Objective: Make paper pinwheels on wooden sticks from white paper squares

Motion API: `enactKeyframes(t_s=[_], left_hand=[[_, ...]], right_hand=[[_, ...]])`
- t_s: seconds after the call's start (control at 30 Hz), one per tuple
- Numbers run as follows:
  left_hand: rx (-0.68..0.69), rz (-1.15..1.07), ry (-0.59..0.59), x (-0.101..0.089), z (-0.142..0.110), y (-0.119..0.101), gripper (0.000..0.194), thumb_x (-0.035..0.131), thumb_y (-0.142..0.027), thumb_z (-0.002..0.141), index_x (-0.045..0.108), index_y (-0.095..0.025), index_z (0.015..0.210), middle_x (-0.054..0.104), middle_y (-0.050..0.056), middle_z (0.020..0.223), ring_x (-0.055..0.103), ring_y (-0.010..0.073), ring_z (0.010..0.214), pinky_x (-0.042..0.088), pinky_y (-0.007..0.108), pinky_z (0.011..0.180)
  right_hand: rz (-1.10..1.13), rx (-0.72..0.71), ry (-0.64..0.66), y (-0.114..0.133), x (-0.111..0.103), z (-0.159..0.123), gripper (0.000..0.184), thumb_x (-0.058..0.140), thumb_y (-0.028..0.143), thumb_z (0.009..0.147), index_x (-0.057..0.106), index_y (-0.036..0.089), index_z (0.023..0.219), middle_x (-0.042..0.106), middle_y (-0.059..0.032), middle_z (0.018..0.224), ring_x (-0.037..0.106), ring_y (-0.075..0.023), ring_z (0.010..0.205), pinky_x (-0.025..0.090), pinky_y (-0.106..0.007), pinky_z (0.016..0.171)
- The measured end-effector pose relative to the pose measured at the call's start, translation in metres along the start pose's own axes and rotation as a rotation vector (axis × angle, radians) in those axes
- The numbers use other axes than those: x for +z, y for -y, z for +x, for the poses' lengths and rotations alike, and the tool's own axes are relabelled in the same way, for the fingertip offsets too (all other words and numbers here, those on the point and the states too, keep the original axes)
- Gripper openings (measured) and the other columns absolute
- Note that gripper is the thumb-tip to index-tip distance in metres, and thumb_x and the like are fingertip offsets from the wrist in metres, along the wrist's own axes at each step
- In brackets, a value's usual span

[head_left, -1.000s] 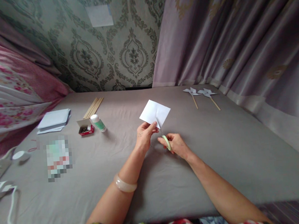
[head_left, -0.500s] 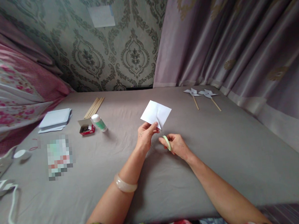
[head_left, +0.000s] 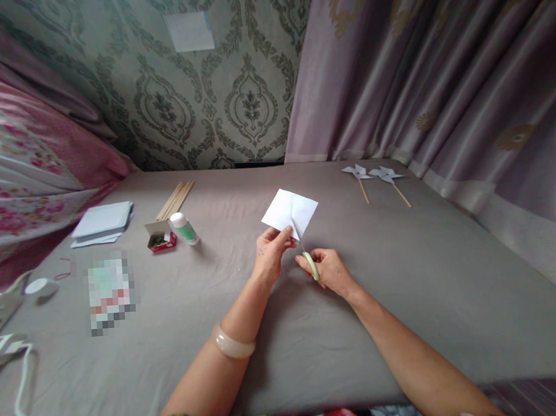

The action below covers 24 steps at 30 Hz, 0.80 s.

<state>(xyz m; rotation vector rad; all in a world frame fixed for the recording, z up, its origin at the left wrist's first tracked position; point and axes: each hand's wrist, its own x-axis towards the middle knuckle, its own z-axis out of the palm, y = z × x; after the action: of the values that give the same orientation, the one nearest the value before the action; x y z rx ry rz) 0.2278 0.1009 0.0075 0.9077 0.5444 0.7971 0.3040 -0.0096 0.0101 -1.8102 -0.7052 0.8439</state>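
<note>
A white square sheet of paper (head_left: 287, 207) is pinched by its near corner in my left hand (head_left: 271, 249), tilted up above the cloth. My right hand (head_left: 329, 267) grips the pale green handles of a pair of scissors (head_left: 312, 266). The metal blades reach into the paper's near right edge, beside my left fingertips. How far the blades are apart cannot be made out. Off to the far right lie two white paper pinwheels (head_left: 357, 172) on thin wooden sticks.
On the left are a stack of white paper (head_left: 102, 220), wooden sticks (head_left: 176, 200), a small red box (head_left: 162, 241), a glue stick (head_left: 184, 228) and a blurred-out packet (head_left: 110, 290). A power strip (head_left: 2, 313) with a white cable sits at the left edge. Curtains border the right.
The paper's far edge has dipped very slightly. Both hands and the scissors stay in nearly the same place.
</note>
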Motion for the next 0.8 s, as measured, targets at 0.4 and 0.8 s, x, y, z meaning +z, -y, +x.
enactKeyframes(t_s=[0.4,0.8], left_hand=[[-0.016,-0.006,-0.022,0.0010,-0.0012,-0.0016,0.033,0.080,-0.039,0.059,0.062,-0.013,0.065,0.059,0.000,0.056,0.055,0.0095,0.053,0.045,0.023,0.056],[-0.012,0.014,-0.014,0.0007,-0.0007,-0.0009,0.033,0.081,-0.040,0.059,0.062,-0.013,0.063,0.059,0.000,0.056,0.055,0.0098,0.054,0.045,0.025,0.058]], right_hand=[[0.011,-0.006,-0.002,-0.0012,0.0002,-0.0001,0.047,0.071,0.060,0.058,0.051,0.018,0.051,0.051,0.0034,0.042,0.033,-0.0047,0.028,0.022,-0.021,0.027],[0.035,-0.005,0.013,-0.0009,0.0009,-0.0002,0.043,0.071,0.055,0.060,0.052,0.017,0.052,0.053,0.0030,0.043,0.034,-0.0046,0.027,0.022,-0.020,0.027]])
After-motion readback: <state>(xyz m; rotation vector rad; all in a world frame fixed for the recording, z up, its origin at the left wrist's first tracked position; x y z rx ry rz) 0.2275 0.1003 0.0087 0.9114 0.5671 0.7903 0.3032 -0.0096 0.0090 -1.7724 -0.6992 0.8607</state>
